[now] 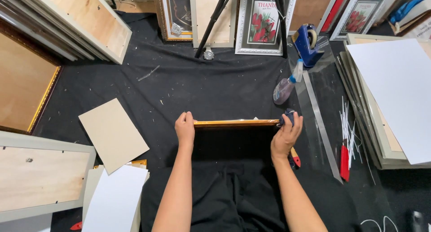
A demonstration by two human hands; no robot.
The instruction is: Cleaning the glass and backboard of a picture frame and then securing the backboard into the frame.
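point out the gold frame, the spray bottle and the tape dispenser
gold frame [235, 123], head view, top edge
spray bottle [284, 89], head view, body
tape dispenser [308, 44], head view, blue body

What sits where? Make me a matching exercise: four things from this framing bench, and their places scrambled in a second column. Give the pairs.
Things:
1. gold picture frame
2. spray bottle
3. blue tape dispenser
4. red-handled cutter

Places:
A. lying right of the metal ruler
B. standing beyond the right hand
C. gripped between the left hand and the right hand
D. far right, near the flower pictures

Pairs: 1-C, 2-B, 3-D, 4-A
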